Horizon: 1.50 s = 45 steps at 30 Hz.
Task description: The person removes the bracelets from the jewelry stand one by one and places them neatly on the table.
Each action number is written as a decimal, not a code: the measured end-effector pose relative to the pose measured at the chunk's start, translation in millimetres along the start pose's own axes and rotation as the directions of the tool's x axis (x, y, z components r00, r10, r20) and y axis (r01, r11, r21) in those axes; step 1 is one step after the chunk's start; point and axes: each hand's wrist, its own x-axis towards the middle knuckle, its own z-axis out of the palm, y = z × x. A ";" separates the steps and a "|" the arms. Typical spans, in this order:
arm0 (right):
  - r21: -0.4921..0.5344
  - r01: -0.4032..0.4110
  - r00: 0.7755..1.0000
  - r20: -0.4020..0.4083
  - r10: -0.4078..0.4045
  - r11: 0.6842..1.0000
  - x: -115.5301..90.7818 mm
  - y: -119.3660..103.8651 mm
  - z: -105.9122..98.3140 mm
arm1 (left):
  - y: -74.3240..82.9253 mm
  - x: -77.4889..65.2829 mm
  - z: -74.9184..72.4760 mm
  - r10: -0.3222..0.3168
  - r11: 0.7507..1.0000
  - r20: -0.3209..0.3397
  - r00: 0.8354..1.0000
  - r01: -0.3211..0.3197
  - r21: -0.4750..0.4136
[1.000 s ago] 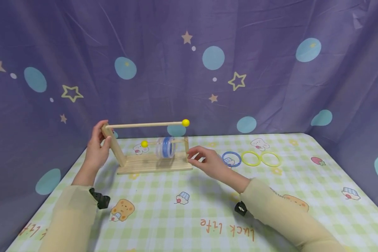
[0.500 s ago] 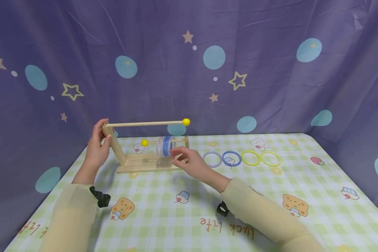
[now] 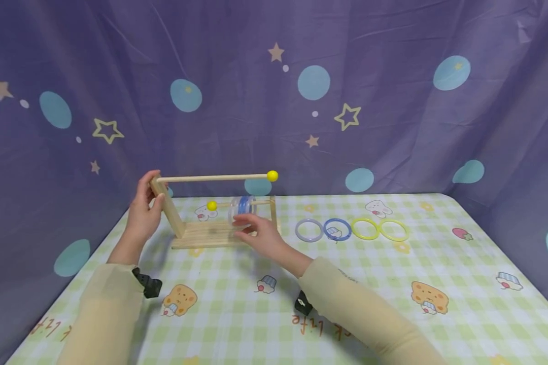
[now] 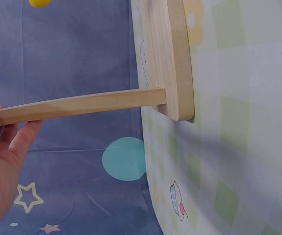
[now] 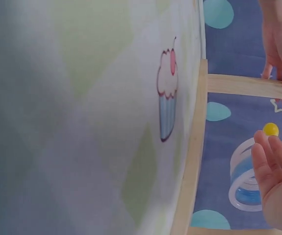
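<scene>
In the head view, a wooden ring stand [image 3: 170, 210] has a flat base and two pegs ending in yellow balls. My left hand [image 3: 143, 217] pinches the top of its tall left post between thumb and fingers; the left wrist view shows the post [image 4: 82, 105] rising from the base [image 4: 172, 73]. Clear and blue rings [image 3: 243, 204] hang together on the lower peg. My right hand [image 3: 264, 237] is in front of them, covering their lower part. In the right wrist view its fingers [image 5: 263, 164] are nearly straight, overlapping the clear ring [image 5: 239, 202].
To the right of the stand, loose rings lie in a row: a pale clear one [image 3: 297, 230], a blue one [image 3: 337, 240] and two yellow ones, the nearer yellow ring [image 3: 365, 239] beside the blue. A checked cloth [image 3: 219, 314] covers the table; a purple curtain [image 3: 237, 126] hangs behind.
My right hand has moved left from the stand's short right post to in front of the hanging rings, uncovering the pale loose ring. My left hand has kept its grip on the post.
</scene>
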 end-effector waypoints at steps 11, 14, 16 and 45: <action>-0.025 -0.041 0.999 -0.011 0.040 0.999 6.3 2.7 9.6 | 0.5 0.1 0.3 0.003 1.000 -0.003 1.000 -0.003 0.000; -0.040 -0.083 0.997 -0.003 0.083 0.996 7.1 1.9 12.9 | -0.1 -0.1 0.4 -0.005 1.000 -0.001 1.000 0.005 -0.001; -0.055 -0.110 0.994 0.007 0.110 0.992 7.8 2.3 15.3 | -0.2 -0.1 0.5 -0.005 1.000 -0.001 1.000 0.005 -0.003; -0.058 -0.099 0.993 -0.063 0.096 0.993 24.7 -2.6 35.5 | 0.4 -0.8 0.8 0.034 0.999 -0.018 0.999 -0.034 -0.019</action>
